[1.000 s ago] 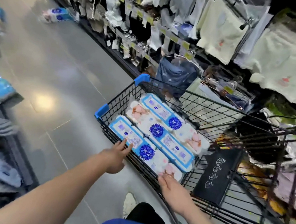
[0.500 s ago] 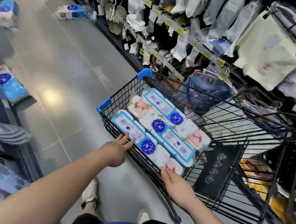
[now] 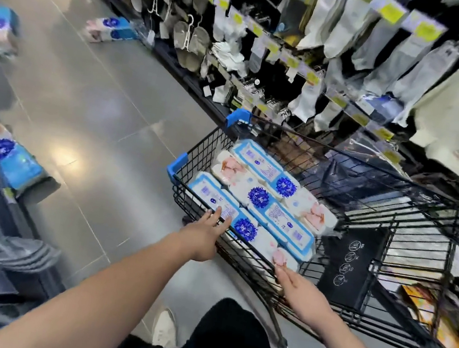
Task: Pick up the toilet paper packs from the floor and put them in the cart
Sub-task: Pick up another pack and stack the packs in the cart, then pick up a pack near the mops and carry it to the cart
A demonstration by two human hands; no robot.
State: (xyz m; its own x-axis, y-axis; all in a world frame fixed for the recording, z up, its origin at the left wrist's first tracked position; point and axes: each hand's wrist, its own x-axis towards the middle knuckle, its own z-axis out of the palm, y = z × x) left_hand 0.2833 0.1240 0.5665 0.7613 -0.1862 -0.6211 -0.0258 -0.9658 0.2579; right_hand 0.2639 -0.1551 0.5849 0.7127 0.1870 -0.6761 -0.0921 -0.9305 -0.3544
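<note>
Head view: three toilet paper packs (image 3: 260, 197) lie side by side in the cart (image 3: 177, 164), and the left hand (image 3: 203, 237), fingers straight and spread, touches the nearest one. The right hand (image 3: 299, 293) has straight fingers held together, tips at that pack's right end. A stray pack (image 3: 110, 28) lies on the far floor by the sock shelves (image 3: 272, 45).

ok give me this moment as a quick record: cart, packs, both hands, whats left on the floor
cart: black wire shopping cart with blue corner guards, beside the sock rack
in cart: three toilet paper packs lying side by side
left hand: fingers straight, touching the nearest pack over the rim
right hand: fingers straight, at that pack's near end
on floor: floor pack by the shelf base ahead; blurred pack farther left
</note>
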